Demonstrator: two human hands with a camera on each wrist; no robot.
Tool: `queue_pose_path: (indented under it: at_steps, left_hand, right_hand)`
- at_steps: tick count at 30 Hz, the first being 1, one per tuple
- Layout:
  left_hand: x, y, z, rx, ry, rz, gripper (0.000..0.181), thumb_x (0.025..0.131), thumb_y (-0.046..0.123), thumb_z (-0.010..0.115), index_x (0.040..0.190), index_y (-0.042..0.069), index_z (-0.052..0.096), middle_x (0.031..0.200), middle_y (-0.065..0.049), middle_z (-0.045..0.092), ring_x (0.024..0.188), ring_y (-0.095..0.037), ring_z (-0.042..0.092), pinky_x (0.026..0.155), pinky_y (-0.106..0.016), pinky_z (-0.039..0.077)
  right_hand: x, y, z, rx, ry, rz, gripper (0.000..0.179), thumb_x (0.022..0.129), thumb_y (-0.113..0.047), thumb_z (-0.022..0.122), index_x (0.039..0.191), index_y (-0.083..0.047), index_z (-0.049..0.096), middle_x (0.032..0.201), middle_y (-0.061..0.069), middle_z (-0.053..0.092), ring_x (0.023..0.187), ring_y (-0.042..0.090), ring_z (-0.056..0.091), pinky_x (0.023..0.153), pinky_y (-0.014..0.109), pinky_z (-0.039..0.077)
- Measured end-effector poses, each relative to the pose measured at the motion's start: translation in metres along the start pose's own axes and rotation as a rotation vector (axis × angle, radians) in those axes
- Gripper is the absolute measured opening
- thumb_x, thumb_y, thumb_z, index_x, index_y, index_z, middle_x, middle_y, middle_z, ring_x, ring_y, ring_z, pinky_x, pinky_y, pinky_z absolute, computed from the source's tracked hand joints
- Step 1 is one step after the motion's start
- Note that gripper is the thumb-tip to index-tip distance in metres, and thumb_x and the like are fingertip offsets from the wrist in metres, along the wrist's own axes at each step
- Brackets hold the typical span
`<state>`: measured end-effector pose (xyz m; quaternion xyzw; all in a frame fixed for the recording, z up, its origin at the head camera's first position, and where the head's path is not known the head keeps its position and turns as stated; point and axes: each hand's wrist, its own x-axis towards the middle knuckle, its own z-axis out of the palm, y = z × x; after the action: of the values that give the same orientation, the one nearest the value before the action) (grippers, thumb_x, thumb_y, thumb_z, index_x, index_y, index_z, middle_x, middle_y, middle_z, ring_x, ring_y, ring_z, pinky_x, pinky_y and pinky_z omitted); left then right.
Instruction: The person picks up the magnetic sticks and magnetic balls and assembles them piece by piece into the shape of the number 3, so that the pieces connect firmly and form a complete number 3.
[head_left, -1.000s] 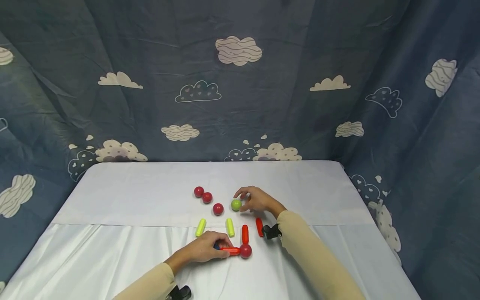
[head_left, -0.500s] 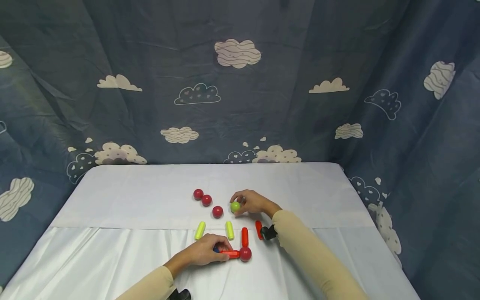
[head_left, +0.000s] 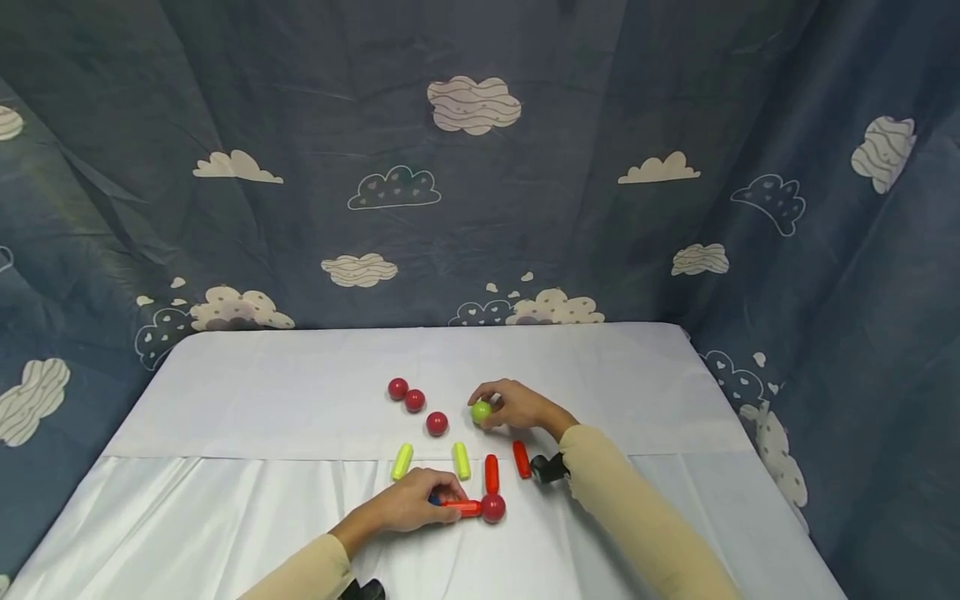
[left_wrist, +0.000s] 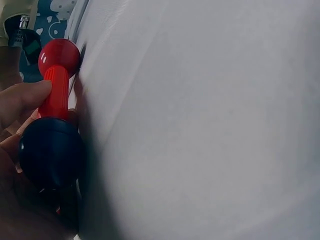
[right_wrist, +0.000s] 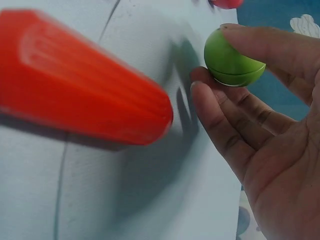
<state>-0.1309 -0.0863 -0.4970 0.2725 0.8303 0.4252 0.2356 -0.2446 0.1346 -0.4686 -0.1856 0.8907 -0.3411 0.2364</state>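
My left hand (head_left: pixel 416 500) grips a red ridged rod (left_wrist: pixel 56 92), thumb along its side. A dark blue ball (left_wrist: pixel 52 152) sits at the rod's near end and a red ball (head_left: pixel 492 508) at the other. From that red ball a second red rod (head_left: pixel 491 473) points away across the table. Farther back, my right hand (head_left: pixel 517 407) pinches a green ball (right_wrist: pixel 231 60) between thumb and fingers, close over the white cloth. Another red rod (head_left: pixel 522 460) lies below the right wrist, large in the right wrist view.
Two yellow-green rods (head_left: pixel 461 461) lie between the hands and the back of the table. Left of the green ball are three loose red balls (head_left: pixel 437 423). White cloth (head_left: pixel 247 392) covers the table, and a dark cloud-patterned curtain (head_left: pixel 540 225) hangs behind.
My right fingers have come in around the green ball and pinched it. The ball has shifted slightly right with the hand. My left hand stays where it was on the rod.
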Motion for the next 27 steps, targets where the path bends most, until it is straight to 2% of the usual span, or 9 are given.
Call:
queue_pose_path:
  at_steps: [3,10,15,18,22,27]
  left_hand:
    - [-0.001,-0.001,0.001,-0.001,0.001,0.000,0.009,0.087,0.020,0.070,0.095,0.017,0.068,0.083,0.012,0.057,0.078,-0.004,0.049,0.073,-0.023,0.040]
    - [-0.002,-0.001,0.001,-0.002,-0.005,-0.005,0.010,0.087,0.019,0.070,0.096,0.017,0.068,0.083,0.012,0.057,0.078,-0.004,0.049,0.073,-0.024,0.040]
    - [-0.002,0.001,-0.003,0.010,0.001,-0.004,0.011,0.087,0.020,0.070,0.097,0.017,0.068,0.083,0.012,0.058,0.079,-0.005,0.050,0.075,-0.024,0.040]
    - [-0.005,0.000,-0.005,0.012,0.001,-0.006,0.011,0.087,0.019,0.070,0.097,0.015,0.068,0.084,0.012,0.059,0.078,-0.005,0.049,0.074,-0.023,0.041]
    - [-0.007,-0.001,-0.005,0.013,-0.003,-0.017,0.011,0.087,0.019,0.070,0.097,0.015,0.069,0.084,0.011,0.058,0.079,-0.005,0.049,0.073,-0.024,0.040]
    - [-0.002,-0.001,-0.002,0.022,0.000,-0.012,0.011,0.088,0.021,0.069,0.098,0.017,0.069,0.084,0.012,0.058,0.081,-0.006,0.049,0.077,-0.025,0.039]
  right_hand:
    - [-0.005,0.002,0.001,0.033,-0.008,-0.004,0.034,0.081,-0.004,0.075,0.112,-0.015,0.067,0.116,0.005,0.060,0.099,0.022,0.060,0.087,0.038,0.050]
    - [-0.014,0.005,0.003,0.109,-0.040,-0.071,0.037,0.082,0.001,0.071,0.117,-0.010,0.066,0.118,0.005,0.062,0.095,0.019,0.060,0.083,0.033,0.052]
    - [-0.018,0.003,0.003,0.160,-0.026,-0.056,0.038,0.080,0.001,0.072,0.117,-0.008,0.066,0.119,0.006,0.062,0.093,0.020,0.061,0.080,0.033,0.053]
    - [-0.019,0.002,0.008,0.181,-0.035,-0.044,0.035,0.083,-0.005,0.072,0.117,-0.008,0.065,0.115,0.005,0.062,0.086,0.019,0.061,0.075,0.032,0.053]
    - [-0.023,0.003,0.011,0.126,-0.031,-0.044,0.033,0.085,-0.014,0.072,0.117,-0.011,0.065,0.112,0.002,0.062,0.084,0.017,0.060,0.075,0.031,0.052]
    - [-0.031,0.004,0.008,0.059,0.041,-0.018,0.036,0.083,-0.015,0.075,0.116,-0.012,0.064,0.113,0.003,0.063,0.091,0.017,0.059,0.083,0.034,0.051]
